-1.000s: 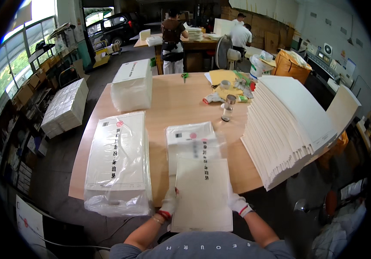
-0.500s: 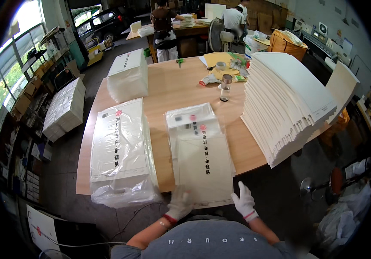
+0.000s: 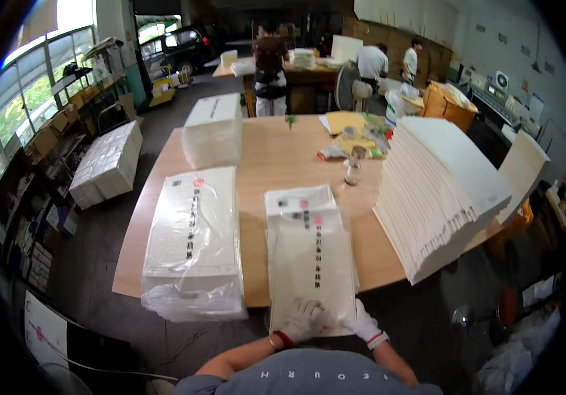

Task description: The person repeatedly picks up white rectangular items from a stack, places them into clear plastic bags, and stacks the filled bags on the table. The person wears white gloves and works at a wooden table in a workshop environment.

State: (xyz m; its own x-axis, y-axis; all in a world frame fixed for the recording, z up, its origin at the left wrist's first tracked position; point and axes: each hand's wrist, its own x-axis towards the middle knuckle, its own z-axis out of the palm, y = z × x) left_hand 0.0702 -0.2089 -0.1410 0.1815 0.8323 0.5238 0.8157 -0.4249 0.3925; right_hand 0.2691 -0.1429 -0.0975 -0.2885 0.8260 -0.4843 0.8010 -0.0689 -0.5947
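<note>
My left hand [image 3: 303, 320], in a white glove with a red cuff, lies on the near end of a cream sheet of paper [image 3: 296, 280], fingers stretched out. My right hand [image 3: 363, 324], gloved likewise, is at the sheet's near right corner; its thumb reaches onto the paper and its fingers point up along the edge. Over the sheet and beyond its far end lie clear plastic bags [image 3: 285, 197] with dark vertical print and red round marks. To the left stands a stack of bagged paper [image 3: 176, 247] with loose plastic at its near end.
A tall, leaning stack of white sheets [image 3: 421, 217] covers the table's right side. A second bagged stack [image 3: 214, 138] stands at the far left. A glass jar [image 3: 353, 168], green scissors [image 3: 291, 120] and a tape roll [image 3: 349, 132] sit toward the back. People work beyond the table [image 3: 273, 155].
My right hand has moved left onto the sheet's corner. My left hand has slid right onto the near end of the sheet. The whole view has shifted, with the table lower in the picture.
</note>
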